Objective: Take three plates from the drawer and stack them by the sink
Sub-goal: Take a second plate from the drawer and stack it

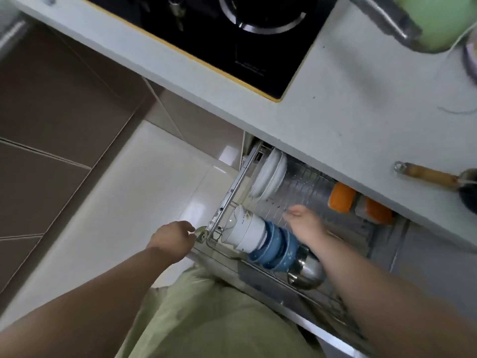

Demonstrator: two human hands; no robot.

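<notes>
The wire-rack drawer (233,187) under the counter is pulled out. White plates (268,174) stand on edge at its far left end. My left hand (173,237) grips the metal handle end (201,234) at the drawer's front corner. My right hand (304,219) hovers over the rack with fingers relaxed, holding nothing, a short way this side of the plates. White bowls (247,228) and blue bowls (276,250) lie stacked on their side along the drawer's front. The image is motion-blurred.
A black gas hob (232,34) sits in the white counter (348,104) above the drawer. A wooden-handled utensil (428,174) and a green pot (436,19) are on the counter at right. Orange items (340,197) and a steel pot (307,272) lie in the drawer.
</notes>
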